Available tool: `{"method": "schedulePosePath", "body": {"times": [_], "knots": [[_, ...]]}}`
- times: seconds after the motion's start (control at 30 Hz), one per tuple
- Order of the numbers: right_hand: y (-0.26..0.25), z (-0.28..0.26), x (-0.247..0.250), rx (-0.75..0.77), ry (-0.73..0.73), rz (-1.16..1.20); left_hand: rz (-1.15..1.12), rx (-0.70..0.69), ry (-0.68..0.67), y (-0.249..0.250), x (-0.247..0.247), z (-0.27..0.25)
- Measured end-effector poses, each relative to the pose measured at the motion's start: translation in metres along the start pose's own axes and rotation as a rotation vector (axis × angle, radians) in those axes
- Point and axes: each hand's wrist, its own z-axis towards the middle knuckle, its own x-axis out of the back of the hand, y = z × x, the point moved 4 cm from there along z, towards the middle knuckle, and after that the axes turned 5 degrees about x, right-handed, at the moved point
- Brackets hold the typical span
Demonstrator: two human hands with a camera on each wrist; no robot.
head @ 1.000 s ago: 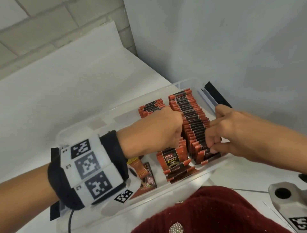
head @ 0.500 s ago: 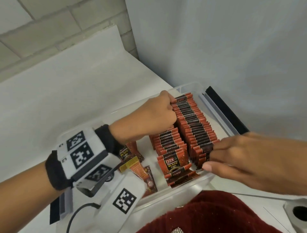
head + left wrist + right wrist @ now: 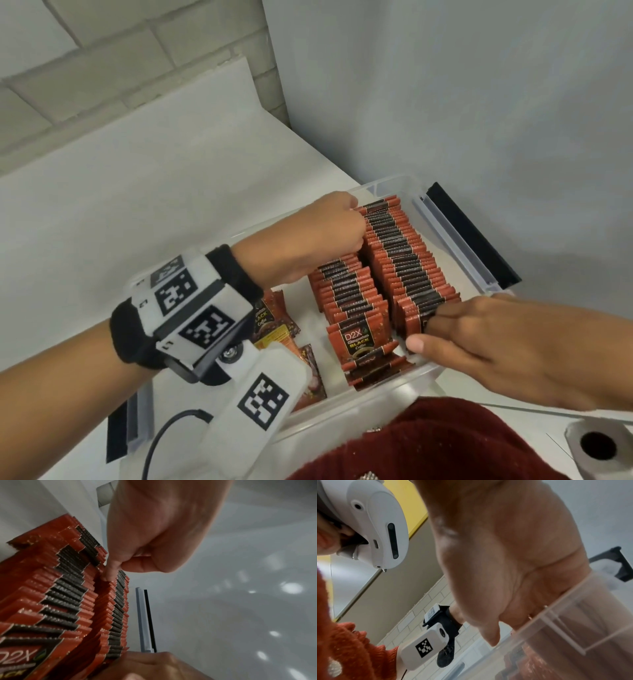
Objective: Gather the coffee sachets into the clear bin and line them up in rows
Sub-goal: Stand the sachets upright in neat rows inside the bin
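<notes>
A white counter [image 3: 144,212] runs into a corner of pale painted brick and plain grey wall. On it sits the clear plastic bin [image 3: 442,222], holding red-and-black coffee sachets [image 3: 407,260] upright in two rows; the front one reads "D2X … BLACK Coffee". A few loose sachets [image 3: 270,318] lie flat at the bin's left. The left hand [image 3: 329,233], fingers curled, presses the far end of the long row; the right hand [image 3: 479,346] pinches its near end.

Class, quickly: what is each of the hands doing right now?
Left hand: curled, fingers pressing the far end of the long row of red-and-black coffee sachets.
Right hand: fingers curled around that row's near end.
</notes>
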Motion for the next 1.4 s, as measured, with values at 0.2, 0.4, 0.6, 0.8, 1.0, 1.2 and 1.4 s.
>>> {"method": "schedulePosePath", "body": {"times": [0.2, 0.4, 0.6, 0.8, 1.0, 1.2, 1.4], "knots": [[0.001, -0.001, 0.002, -0.022, -0.026, -0.021, 0.0, 0.004, 0.06, 0.002, 0.0, -0.001], [0.004, -0.001, 0.002, -0.028, -0.023, -0.05, 0.447, -0.2, 0.156, 0.018, 0.009, -0.005], [0.007, -0.002, 0.0, -0.017, -0.028, -0.032, 1.4, -0.647, 0.282, 0.049, 0.002, 0.015], [0.007, -0.003, -0.001, 0.008, -0.008, -0.018, 1.617, -0.627, 0.119, 0.059, 0.006, 0.043], [0.006, -0.004, 0.0, 0.017, 0.011, -0.013, 1.571, -0.475, -0.046, 0.061, -0.002, 0.059], [0.006, -0.002, 0.001, 0.021, 0.023, -0.036, 1.489, -0.477, -0.068, 0.056, -0.001, 0.062], [0.005, 0.0, 0.003, 0.02, 0.016, -0.067, 1.491, -0.444, -0.078, 0.05, 0.005, 0.066]]}}
